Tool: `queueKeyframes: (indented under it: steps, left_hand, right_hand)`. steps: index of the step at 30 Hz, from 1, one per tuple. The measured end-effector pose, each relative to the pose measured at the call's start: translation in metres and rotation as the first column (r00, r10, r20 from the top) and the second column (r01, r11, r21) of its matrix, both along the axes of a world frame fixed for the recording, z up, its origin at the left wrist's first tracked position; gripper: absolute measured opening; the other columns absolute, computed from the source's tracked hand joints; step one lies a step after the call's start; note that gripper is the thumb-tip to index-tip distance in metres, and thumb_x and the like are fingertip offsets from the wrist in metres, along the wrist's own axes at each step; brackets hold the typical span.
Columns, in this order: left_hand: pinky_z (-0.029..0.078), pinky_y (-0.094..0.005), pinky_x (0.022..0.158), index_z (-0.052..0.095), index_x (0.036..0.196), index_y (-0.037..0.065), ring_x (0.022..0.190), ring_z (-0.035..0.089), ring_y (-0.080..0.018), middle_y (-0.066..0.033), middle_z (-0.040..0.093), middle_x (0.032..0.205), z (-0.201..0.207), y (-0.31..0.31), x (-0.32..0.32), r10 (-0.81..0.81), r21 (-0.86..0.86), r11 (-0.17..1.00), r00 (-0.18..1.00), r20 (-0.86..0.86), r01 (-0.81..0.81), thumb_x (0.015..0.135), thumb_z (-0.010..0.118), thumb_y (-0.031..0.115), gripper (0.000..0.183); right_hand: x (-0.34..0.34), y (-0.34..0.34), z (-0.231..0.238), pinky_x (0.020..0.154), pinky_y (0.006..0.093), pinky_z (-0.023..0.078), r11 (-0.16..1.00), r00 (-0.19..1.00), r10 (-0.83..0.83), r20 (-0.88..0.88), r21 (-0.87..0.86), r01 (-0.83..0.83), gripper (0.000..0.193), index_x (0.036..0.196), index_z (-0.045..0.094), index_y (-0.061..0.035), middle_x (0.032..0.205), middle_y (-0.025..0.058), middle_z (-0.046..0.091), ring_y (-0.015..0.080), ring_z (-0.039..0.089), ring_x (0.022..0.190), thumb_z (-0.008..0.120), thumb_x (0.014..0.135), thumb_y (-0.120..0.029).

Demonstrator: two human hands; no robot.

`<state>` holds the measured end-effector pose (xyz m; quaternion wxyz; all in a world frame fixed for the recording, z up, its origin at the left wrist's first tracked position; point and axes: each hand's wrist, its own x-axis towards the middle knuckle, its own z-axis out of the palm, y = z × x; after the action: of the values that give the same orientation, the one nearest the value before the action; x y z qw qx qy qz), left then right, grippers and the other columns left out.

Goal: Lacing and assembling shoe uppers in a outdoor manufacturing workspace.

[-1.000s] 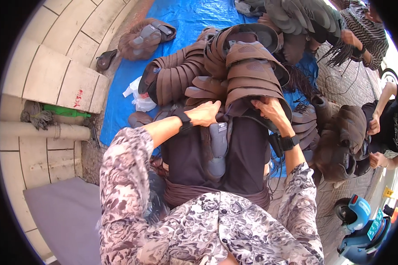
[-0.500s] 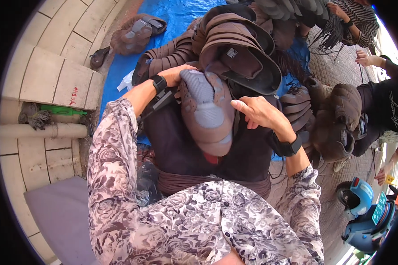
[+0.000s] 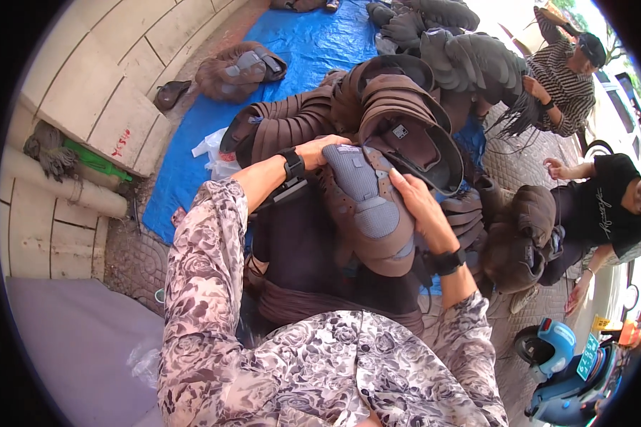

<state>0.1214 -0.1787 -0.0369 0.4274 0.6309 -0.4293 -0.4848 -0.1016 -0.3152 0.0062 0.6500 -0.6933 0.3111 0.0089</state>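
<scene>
A brown shoe upper point(image 3: 379, 219) with grey-blue mesh and a row of eyelet holes hangs in front of me over my dark-clad lap. My left hand point(image 3: 313, 152) grips its collar end, the fingers partly hidden behind it. Along the right side, my right hand point(image 3: 423, 206) clasps the edge, thumb on top near the eyelets and the other fingers largely out of sight. Just beyond the upper rises a nested stack of brown shoe uppers point(image 3: 397, 92), its open end facing me. A second row of nested uppers point(image 3: 286, 128) lies beside it to the left.
A blue tarp point(image 3: 185, 174) lies under the heaps. One bundle of uppers point(image 3: 241, 71) sits far left, and more bundles point(image 3: 470, 64) lie at the back. Two people point(image 3: 605, 206) work at right. A blue scooter point(image 3: 577, 377) stands lower right; a tiled wall point(image 3: 135, 64) runs left.
My right hand has come from beside the upper onto its right edge and closed there. The upper is now tilted a little, its toe swung to the right. The whole view has shifted.
</scene>
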Motion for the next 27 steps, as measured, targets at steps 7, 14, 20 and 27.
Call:
queueKeyframes:
  steps: [7,14,20,27]
  left_hand:
    - [0.04,-0.0315,0.092,0.046,0.122,-0.002,0.11,0.051,-0.0189,-0.0156,0.053,0.122,-0.006,-0.008,-0.026,-0.052,-0.043,0.996,0.919,0.391,0.075,0.087,0.05,0.02,0.042]
    - [0.038,-0.0417,0.089,0.047,0.117,0.008,0.101,0.049,-0.0354,-0.0193,0.055,0.109,0.019,0.016,-0.051,0.012,0.234,0.959,0.849,0.528,-0.159,0.084,0.05,0.037,0.044]
    - [0.046,-0.0346,0.05,0.045,0.119,0.007,0.063,0.058,-0.0245,-0.0163,0.06,0.086,0.074,0.006,-0.068,0.048,0.506,0.808,0.889,0.456,-0.303,0.085,0.047,0.036,0.045]
    - [0.032,-0.0256,0.029,0.043,0.096,-0.001,0.035,0.041,-0.0093,-0.004,0.047,0.059,0.079,-0.001,-0.062,0.177,0.14,0.971,0.975,0.131,-0.195,0.075,0.049,0.004,0.023]
  right_hand:
    - [-0.037,0.02,-0.038,0.081,0.045,0.042,0.847,0.995,0.012,0.097,-0.53,0.042,0.05,0.11,0.05,0.0005,0.097,0.0309,0.058,0.0462,0.052,0.099,0.04,0.091,-0.045]
    - [0.0,0.007,0.03,0.069,0.0365,0.047,0.367,0.874,0.478,0.088,-0.924,-0.108,0.033,0.097,0.058,-0.0024,0.093,0.015,0.057,0.0314,0.059,0.084,0.069,0.073,-0.022]
    - [0.06,-0.016,-0.016,0.078,0.036,0.046,0.729,0.695,0.645,0.318,-0.53,-0.433,0.05,0.101,0.059,-0.0003,0.093,0.0146,0.062,0.0278,0.06,0.087,0.069,0.071,-0.039]
    - [0.037,-0.034,-0.02,0.072,0.0299,0.048,0.758,0.794,0.544,0.273,-0.566,-0.325,0.037,0.102,0.061,-0.0021,0.088,0.0096,0.064,0.0155,0.06,0.08,0.071,0.069,-0.017]
